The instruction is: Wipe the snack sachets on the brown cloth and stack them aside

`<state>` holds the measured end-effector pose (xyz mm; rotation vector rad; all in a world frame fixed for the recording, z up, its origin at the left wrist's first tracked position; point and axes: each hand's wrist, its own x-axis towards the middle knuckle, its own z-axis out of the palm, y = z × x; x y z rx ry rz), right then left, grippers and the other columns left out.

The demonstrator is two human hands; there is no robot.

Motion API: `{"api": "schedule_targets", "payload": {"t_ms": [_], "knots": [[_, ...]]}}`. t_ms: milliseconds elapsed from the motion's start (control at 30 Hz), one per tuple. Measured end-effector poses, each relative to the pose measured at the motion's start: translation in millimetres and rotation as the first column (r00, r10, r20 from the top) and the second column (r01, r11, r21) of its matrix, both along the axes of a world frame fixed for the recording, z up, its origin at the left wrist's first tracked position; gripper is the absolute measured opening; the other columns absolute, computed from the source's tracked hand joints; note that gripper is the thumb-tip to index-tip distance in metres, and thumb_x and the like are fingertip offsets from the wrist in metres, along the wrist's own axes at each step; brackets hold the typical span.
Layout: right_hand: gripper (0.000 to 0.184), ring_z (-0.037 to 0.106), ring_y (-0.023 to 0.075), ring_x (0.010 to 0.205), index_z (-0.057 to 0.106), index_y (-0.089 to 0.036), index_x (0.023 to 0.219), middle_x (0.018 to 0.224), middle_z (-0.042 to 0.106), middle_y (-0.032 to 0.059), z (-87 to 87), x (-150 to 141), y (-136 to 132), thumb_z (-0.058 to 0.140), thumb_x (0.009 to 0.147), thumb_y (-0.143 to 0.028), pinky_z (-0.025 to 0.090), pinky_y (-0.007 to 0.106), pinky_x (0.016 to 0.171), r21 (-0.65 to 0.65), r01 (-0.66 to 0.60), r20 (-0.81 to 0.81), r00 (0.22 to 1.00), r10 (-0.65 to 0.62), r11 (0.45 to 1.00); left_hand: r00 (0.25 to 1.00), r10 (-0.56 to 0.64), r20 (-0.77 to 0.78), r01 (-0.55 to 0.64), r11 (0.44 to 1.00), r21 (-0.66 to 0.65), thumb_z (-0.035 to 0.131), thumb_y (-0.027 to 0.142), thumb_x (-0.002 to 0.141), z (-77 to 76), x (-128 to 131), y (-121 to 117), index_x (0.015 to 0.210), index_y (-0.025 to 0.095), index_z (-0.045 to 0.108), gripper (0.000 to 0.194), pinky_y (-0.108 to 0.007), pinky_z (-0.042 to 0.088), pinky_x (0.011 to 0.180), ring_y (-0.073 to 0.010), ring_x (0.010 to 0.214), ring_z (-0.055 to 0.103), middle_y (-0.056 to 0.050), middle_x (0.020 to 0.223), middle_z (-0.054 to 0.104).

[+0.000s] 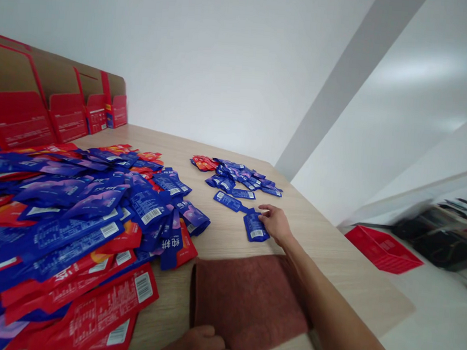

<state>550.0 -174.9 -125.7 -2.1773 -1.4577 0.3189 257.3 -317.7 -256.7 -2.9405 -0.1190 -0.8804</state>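
My right hand (275, 223) reaches far across the wooden table (229, 234) and its fingers rest on a blue pouch (256, 226) lying flat. Another blue pouch (228, 200) lies just beyond it, before a small heap of blue and red pouches (237, 176). My left hand (198, 347) is at the bottom edge, curled into a loose fist beside the near corner of a dark red cloth (248, 300). A big pile of blue and red pouches (67, 226) covers the left of the table.
Red and brown cardboard display boxes (53, 101) stand in a row along the far left. A red plastic basket (383, 250) sits on the floor to the right, beside dark blurred items. White walls lie behind the table.
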Motion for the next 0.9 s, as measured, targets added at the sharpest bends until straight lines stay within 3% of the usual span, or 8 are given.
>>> {"api": "schedule_targets", "payload": {"t_ms": [200,333,433,533,600,667,733,900], "knots": [[0.046,0.074,0.0203,0.085,0.072,-0.012,0.136,0.103,0.078,0.0085,30.1,-13.6,-58.3,0.068,0.098,-0.035,0.060,0.034,0.079,0.187,-0.117,-0.230,0.960,0.159,0.975,0.982,0.057,0.180,-0.049,0.998,-0.048,0.073,0.032,0.109,6.7,3.6,-3.9,0.076,0.020,0.049,0.042,-0.026,0.039,0.056,-0.0097,0.051,0.045,0.008,0.063,0.058],[0.043,0.075,0.0216,0.078,0.077,-0.017,0.129,0.095,0.079,0.0069,19.7,-55.0,-116.5,0.071,0.095,-0.043,0.062,0.035,0.073,0.163,-0.378,-0.428,0.805,0.410,0.911,0.972,0.052,0.229,-0.044,0.998,-0.040,0.070,0.027,0.110,9.3,4.1,-4.7,0.074,0.021,0.049,0.042,-0.027,0.039,0.056,-0.0099,0.050,0.045,0.008,0.060,0.057],[0.038,0.077,0.0285,0.109,0.075,-0.022,0.137,0.119,0.079,0.0127,2.7,-91.7,-150.4,0.064,0.101,-0.030,0.063,0.045,0.099,0.098,-0.542,-0.207,0.809,0.550,0.835,0.989,0.056,0.137,-0.053,0.998,-0.025,0.075,0.031,0.107,8.5,2.9,-4.8,0.073,0.020,0.051,0.043,-0.027,0.039,0.057,-0.0098,0.050,0.045,0.007,0.061,0.057],[0.058,0.049,0.0367,0.155,0.059,-0.021,0.159,0.169,0.049,0.0196,-14.2,-115.6,-168.8,0.065,0.101,-0.024,0.044,0.058,0.126,-0.021,-0.616,0.107,0.782,0.614,0.788,0.996,0.054,0.066,-0.053,0.999,-0.013,0.081,0.038,0.103,5.5,2.5,-4.6,0.077,0.019,0.055,0.041,-0.027,0.042,0.060,-0.0112,0.056,0.050,0.006,0.065,0.061],[0.070,0.032,0.0365,0.164,0.047,-0.018,0.167,0.177,0.032,0.0183,-24.5,-120.3,-173.4,0.067,0.100,-0.021,0.036,0.060,0.130,-0.103,-0.679,0.191,0.703,0.685,0.727,0.995,0.031,0.093,-0.030,1.000,-0.004,0.085,0.036,0.100,2.9,2.4,-4.1,0.079,0.019,0.056,0.039,-0.027,0.043,0.061,-0.0118,0.059,0.053,0.006,0.068,0.063],[0.072,0.027,0.0333,0.166,0.041,-0.017,0.169,0.177,0.031,0.0155,-32.8,-115.8,-174.4,0.062,0.101,-0.014,0.032,0.060,0.131,-0.137,-0.724,0.222,0.643,0.733,0.676,0.992,0.022,0.124,-0.023,1.000,0.006,0.085,0.032,0.100,1.0,1.6,-3.5,0.079,0.019,0.055,0.039,-0.027,0.041,0.059,-0.0115,0.057,0.051,0.006,0.068,0.062],[0.068,0.027,0.0310,0.166,0.039,-0.020,0.170,0.175,0.034,0.0126,-38.1,-103.0,-173.8,0.055,0.104,-0.012,0.030,0.060,0.132,-0.113,-0.719,0.243,0.649,0.721,0.686,0.991,0.028,0.129,-0.031,0.999,0.019,0.082,0.033,0.103,1.1,-0.2,-3.0,0.077,0.020,0.052,0.042,-0.027,0.039,0.057,-0.0110,0.052,0.045,0.007,0.065,0.059],[0.058,0.028,0.0298,0.165,0.037,-0.025,0.171,0.174,0.038,0.0128,-44.7,-45.9,-167.3,0.043,0.113,-0.025,0.031,0.064,0.130,-0.034,-0.609,0.289,0.753,0.591,0.793,0.992,0.055,0.114,-0.053,0.998,-0.015,0.082,0.033,0.103,8.9,-3.2,-4.0,0.075,0.020,0.048,0.046,-0.025,0.039,0.059,-0.0091,0.051,0.044,0.008,0.063,0.055]]}}
